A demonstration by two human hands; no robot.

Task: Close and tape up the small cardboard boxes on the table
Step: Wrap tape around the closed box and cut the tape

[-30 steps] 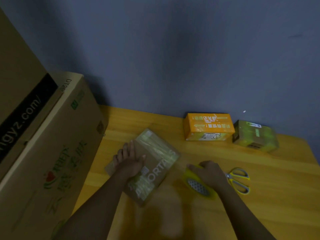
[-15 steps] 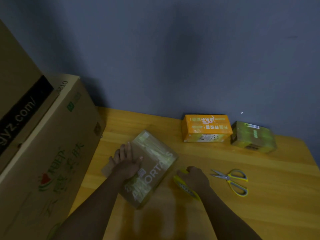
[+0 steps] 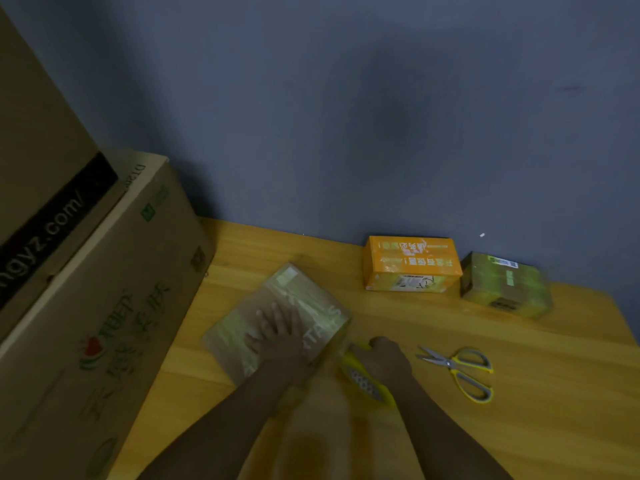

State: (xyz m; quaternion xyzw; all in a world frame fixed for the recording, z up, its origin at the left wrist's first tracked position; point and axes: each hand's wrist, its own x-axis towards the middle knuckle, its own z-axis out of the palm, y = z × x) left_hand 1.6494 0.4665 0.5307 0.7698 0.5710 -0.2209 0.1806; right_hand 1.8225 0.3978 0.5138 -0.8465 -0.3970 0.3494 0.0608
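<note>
Pressing our left hand [image 3: 277, 336] flat, fingers wide, on the taped brown box [image 3: 304, 299]; right hand [image 3: 382, 362] grips yellow tape dispenser [image 3: 367, 386]. Boxes' contents hidden.

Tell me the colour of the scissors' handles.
Yellow with grey inner loops, on the scissors in the head view.

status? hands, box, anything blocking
Left hand flat on brown box, pressing. Right hand grips yellow tape dispenser beside box. Scissors lie right, apart. Nothing in the way.
</note>
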